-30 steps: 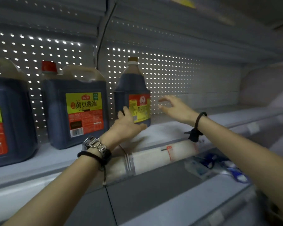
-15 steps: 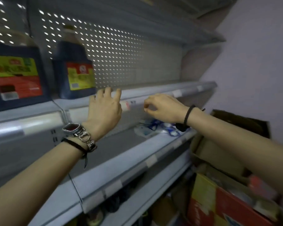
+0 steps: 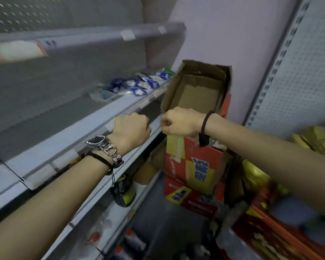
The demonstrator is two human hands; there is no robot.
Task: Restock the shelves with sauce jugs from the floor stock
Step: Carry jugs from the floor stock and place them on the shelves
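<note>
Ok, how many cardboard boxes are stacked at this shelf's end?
3: an open box on top, a red-and-yellow box under it, a red box at the bottom. Others may be hidden.

Dim, flat indoor light, kinda murky.
Smeared with motion blur, worst on the upper shelf (image 3: pixel 83 37); lines bowed near the edges.
</note>
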